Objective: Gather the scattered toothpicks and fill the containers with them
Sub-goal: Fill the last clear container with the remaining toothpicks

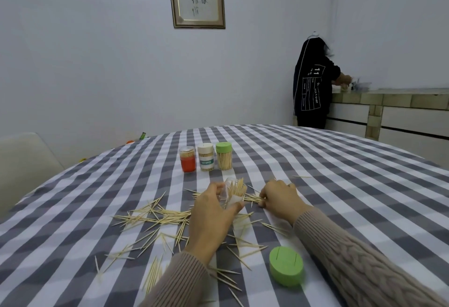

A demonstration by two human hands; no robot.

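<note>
My left hand (213,212) grips a clear open container (232,191), tilted and partly filled with toothpicks. My right hand (279,198) sits just right of it, fingers curled down onto a small bunch of toothpicks (252,198) on the cloth. Many loose toothpicks (155,217) lie scattered over the checked tablecloth (340,185), mostly left of and below my hands. A loose green lid (286,269) lies near my right forearm.
Three filled containers stand in a row behind my hands: a red one (187,158), a white-lidded one (206,156) and a green-lidded one (224,155). A chair back (26,161) is at the left. A person (313,83) stands at a counter at the far right.
</note>
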